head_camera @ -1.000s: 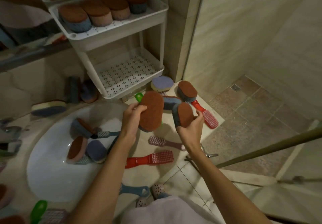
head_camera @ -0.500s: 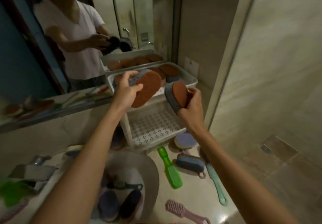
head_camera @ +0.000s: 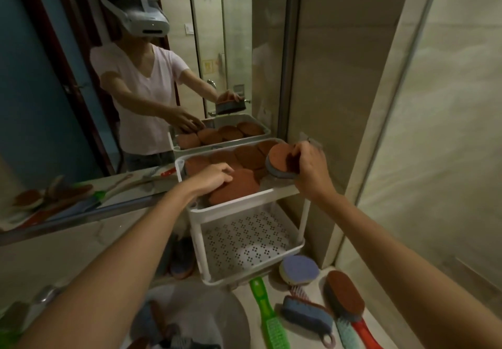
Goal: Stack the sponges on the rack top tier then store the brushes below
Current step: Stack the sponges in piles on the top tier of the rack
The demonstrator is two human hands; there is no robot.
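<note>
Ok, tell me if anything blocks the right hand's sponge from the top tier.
Nothing visible does. The right hand holds the sponge tilted above the right end of the top tier; only laid sponges lie beneath it. The left hand rests on the front sponge, off to the left.

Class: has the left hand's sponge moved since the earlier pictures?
Yes. The sponge rose from counter level into the top tier of the rack, under the left hand.
</note>
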